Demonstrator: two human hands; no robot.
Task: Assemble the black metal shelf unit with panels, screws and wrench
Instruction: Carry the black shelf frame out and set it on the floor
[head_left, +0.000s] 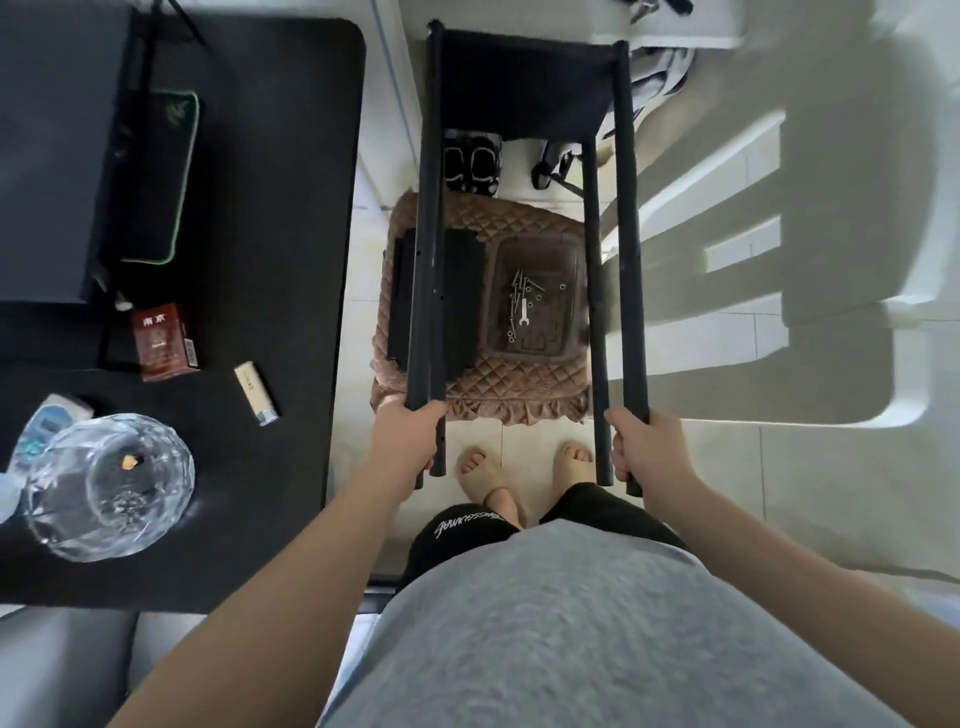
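Gripping frame (524, 78): left hand (408, 441), right hand (647, 447)

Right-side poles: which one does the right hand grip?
The outer pole, farthest right; the right hand wraps its lower end. The inner pole beside it is ungripped.

Screws (522, 288) in tray (551, 335) too small to count; chair (831, 260) blurred, cut off rt.
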